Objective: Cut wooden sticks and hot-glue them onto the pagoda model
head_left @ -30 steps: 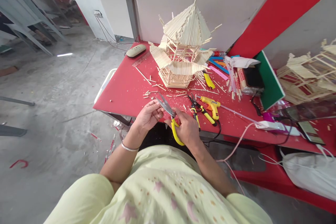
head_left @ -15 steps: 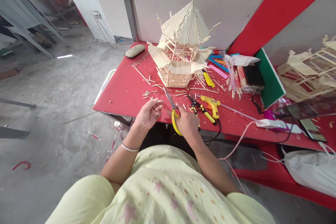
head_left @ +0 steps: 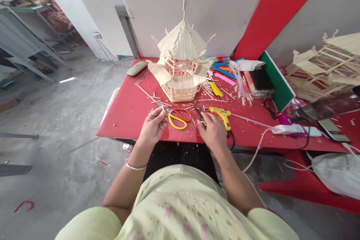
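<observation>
My left hand [head_left: 153, 125] is closed, pinching a short piece of pale wooden stick [head_left: 163, 108] between thumb and fingertips. Scissors [head_left: 177, 119] with one red and one yellow handle lie on the red table just right of it. My right hand [head_left: 213, 129] curls over a pair of pliers [head_left: 198, 111] with black and yellow handles; the palm hides most of them. Behind both hands stands a tiered pagoda model [head_left: 182, 69] built of thin sticks. To the right of my right hand is a yellow glue gun [head_left: 221, 115].
Loose sticks and crumbs litter the red tabletop [head_left: 118, 116]. A yellow cutter [head_left: 216, 89], a beige computer mouse [head_left: 137, 68] and a white power strip [head_left: 295, 130] lie about. A green board [head_left: 278, 82] stands at right, before another stick model [head_left: 320, 67].
The scissors have left my right hand and now lie on the table. My right hand has moved right onto the pliers. My left hand still pinches the stick piece.
</observation>
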The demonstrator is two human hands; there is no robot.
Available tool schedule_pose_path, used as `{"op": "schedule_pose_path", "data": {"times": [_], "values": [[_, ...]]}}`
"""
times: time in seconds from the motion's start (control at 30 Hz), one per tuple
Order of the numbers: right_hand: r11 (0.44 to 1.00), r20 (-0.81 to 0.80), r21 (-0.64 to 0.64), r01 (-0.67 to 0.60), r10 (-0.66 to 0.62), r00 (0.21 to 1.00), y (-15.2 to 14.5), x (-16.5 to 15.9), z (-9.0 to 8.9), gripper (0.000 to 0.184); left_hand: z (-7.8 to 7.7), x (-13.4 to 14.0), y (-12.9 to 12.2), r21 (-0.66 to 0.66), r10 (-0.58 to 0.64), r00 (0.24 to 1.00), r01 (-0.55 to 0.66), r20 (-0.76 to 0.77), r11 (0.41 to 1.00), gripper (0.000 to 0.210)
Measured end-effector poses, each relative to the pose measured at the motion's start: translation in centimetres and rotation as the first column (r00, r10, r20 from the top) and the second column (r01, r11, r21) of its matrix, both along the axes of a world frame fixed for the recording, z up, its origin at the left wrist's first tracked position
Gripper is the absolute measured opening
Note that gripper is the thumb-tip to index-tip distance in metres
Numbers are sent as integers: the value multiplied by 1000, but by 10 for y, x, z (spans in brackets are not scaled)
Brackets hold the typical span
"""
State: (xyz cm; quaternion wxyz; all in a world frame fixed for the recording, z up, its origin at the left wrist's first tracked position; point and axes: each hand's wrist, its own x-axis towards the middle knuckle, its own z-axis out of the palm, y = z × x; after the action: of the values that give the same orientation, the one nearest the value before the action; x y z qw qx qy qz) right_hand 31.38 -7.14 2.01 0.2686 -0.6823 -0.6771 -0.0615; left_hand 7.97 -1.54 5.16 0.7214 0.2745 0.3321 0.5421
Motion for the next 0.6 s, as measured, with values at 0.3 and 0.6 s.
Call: {"op": "schedule_pose_path", "data": {"times": [0.3,0.6], "values": [[833,32,-254,491,-500,866,-21,80,-8,40,20,-7,16,162,168,952,-129,-256,978,29],[737,-68,-594,323,-446,892,22,118,-8,46,43,-8,44,434,456,757,-252,-469,865,27]]}}
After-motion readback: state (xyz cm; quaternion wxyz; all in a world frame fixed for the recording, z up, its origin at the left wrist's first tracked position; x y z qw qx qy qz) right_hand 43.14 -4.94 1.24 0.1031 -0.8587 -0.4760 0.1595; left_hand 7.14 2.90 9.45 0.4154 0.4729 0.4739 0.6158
